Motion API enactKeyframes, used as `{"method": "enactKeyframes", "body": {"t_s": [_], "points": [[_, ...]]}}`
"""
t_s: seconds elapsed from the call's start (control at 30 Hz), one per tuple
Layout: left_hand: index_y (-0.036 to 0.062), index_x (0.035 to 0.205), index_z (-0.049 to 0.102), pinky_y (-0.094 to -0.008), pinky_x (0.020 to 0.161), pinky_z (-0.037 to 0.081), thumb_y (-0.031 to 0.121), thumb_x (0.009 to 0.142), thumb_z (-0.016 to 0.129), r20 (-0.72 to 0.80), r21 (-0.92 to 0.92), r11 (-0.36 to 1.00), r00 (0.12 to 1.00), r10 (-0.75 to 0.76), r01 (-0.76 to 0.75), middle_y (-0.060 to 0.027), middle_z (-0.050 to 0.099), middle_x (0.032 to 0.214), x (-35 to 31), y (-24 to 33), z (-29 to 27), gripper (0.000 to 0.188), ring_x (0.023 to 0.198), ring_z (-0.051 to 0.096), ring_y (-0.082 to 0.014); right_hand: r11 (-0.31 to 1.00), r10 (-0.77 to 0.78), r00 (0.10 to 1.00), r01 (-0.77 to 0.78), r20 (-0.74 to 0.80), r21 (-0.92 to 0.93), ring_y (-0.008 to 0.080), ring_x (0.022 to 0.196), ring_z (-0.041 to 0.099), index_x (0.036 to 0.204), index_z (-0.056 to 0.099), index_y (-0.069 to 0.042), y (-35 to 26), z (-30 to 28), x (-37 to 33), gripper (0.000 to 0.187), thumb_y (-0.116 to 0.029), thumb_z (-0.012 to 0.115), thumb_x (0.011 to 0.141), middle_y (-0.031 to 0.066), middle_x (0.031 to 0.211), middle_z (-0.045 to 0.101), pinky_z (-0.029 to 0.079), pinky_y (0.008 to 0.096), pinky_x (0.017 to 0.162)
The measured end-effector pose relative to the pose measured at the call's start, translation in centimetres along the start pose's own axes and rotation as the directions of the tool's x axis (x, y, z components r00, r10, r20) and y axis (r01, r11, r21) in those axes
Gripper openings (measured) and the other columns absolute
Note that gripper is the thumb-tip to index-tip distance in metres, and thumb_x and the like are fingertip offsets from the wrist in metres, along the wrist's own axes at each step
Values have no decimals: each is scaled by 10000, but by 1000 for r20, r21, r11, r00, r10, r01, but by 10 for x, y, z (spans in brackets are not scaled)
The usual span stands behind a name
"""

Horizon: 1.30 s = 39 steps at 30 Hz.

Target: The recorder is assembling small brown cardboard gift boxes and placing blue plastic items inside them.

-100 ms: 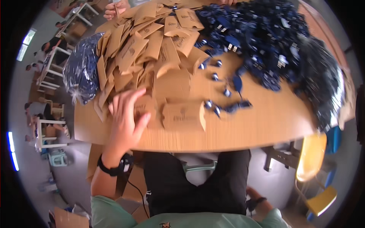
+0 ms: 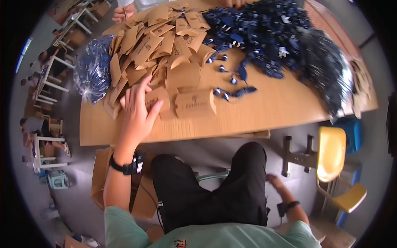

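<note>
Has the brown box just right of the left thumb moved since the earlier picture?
No: against the table and loose blue cable, the brown box keeps its place; only the view shifted.

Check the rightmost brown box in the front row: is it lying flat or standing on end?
Lying flat: the brown box shows its broad printed face upward. Whether its ends are shut, I cannot tell; the picture is blurred.

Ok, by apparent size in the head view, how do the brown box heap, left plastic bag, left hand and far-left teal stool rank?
1. Brown box heap
2. Left plastic bag and left hand: too alike to rank
3. Teal stool
</note>
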<state>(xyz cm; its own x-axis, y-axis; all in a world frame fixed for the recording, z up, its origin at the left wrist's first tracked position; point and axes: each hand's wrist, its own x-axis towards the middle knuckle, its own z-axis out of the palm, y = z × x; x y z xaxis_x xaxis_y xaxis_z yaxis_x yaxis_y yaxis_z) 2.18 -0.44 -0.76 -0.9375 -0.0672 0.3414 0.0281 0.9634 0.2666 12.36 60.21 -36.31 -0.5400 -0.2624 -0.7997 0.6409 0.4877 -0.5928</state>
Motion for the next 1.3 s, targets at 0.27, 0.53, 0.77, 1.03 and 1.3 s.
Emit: {"method": "enactKeyframes", "body": {"t_s": [0.27, 0.53, 0.77, 1.03, 1.3], "points": [[120, 1399, 472, -437, 913, 431, 360, 798, 772, -130, -147, 989, 992, -1, -18, -114, 550, 1093, -6, -9, 2, 713, 1010, 545, -289, 760, -649, 756, 650, -87, -30, 173, 969, 655, 1161, 627, 28, -308, -3, -162, 277, -163, 551, 974, 98, 976, 693, 502, 311, 894], [117, 1304, 588, -380, 862, 496, 203, 703, 858, -109, -469, 878, 980, -167, 98, -108, 601, 1036, -16, -5, -1, 665, 963, 614, -249, 343, -935, 294, 611, -198, -713, 242, 950, 675, 1129, 684, -38, -471, 9, -121, 269, -159, 650, 891, 123, 1035, 711, 501, 305, 881], [-26, 1114, 662, -302, 813, 513, 82, 725, 830, -220, -673, 737, 934, -280, 63, -82, 673, 1003, -20, -36, 7, 438, 891, 651, -171, 353, -933, 174, 295, -314, -888, 269, 973, 636, 1029, 656, -107, -509, 35, -70, 298, -219, 756, 772, 84, 970, 707, 496, 399, 878], [5, 947, 649, -296, 847, 502, 33, 792, 793, -141, -864, 489, 872, -468, 122, -74, 676, 1012, -23, -39, 0, 214, 930, 638, -147, 506, -861, 352, 508, -368, -697, 218, 769, 673, 994, 717, -52, -495, 39, -67, 304, -203, 811, 747, 110, 922, 708, 532, 328, 714], [32, 876, 523, -310, 926, 472, 27, 854, 721, -180, -836, 548, 937, -300, 14, -111, 659, 1088, -14, -30, 13, 199, 1002, 611, -171, 361, -911, 285, 901, -298, -242, 137, 808, 637, 1024, 664, -10, -478, 25, -77, 206, -188, 691, 924, 36, 900, 673, 509, 298, 745]]}}
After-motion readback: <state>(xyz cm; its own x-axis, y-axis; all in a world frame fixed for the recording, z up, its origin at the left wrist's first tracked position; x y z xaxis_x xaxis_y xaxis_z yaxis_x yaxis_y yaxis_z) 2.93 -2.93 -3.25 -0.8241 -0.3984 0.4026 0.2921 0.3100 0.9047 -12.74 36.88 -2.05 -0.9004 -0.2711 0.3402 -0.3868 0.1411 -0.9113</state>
